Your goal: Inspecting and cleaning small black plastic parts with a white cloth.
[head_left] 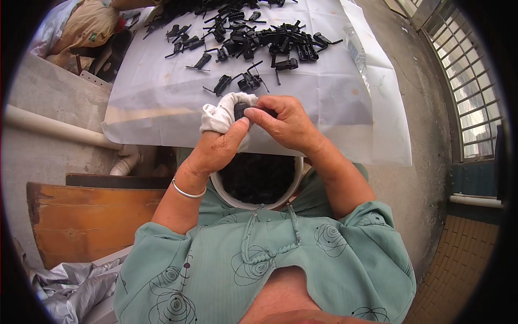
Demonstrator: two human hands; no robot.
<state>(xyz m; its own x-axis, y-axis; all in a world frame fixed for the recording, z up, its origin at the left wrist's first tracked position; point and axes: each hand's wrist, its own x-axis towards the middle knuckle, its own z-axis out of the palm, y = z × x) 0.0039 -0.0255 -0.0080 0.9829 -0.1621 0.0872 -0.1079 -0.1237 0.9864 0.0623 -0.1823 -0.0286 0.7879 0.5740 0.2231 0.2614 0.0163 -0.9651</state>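
A folded white cloth [217, 115] is wrapped over the fingers of my left hand [220, 147], which is closed around a small black plastic part [240, 110]. My right hand [288, 123] pinches the same part between thumb and bent fingers, so most of it is hidden. Both hands meet just over the near edge of the table. Beyond them, several similar black parts [249, 81] with thin protruding rods lie loose, thickening into a heap [248, 40] farther back. Below my hands, a round white bucket [297, 183] between my legs holds a dark mass of contents.
A whitish plastic sheet [162, 97] covers the table and hangs over its front edge. A clear plastic bottle [356, 54] lies on the right side. Left are a white pipe [59, 128], a brown wooden board [97, 216] and stuffed sacks [86, 27]. A barred window [469, 86] stands right.
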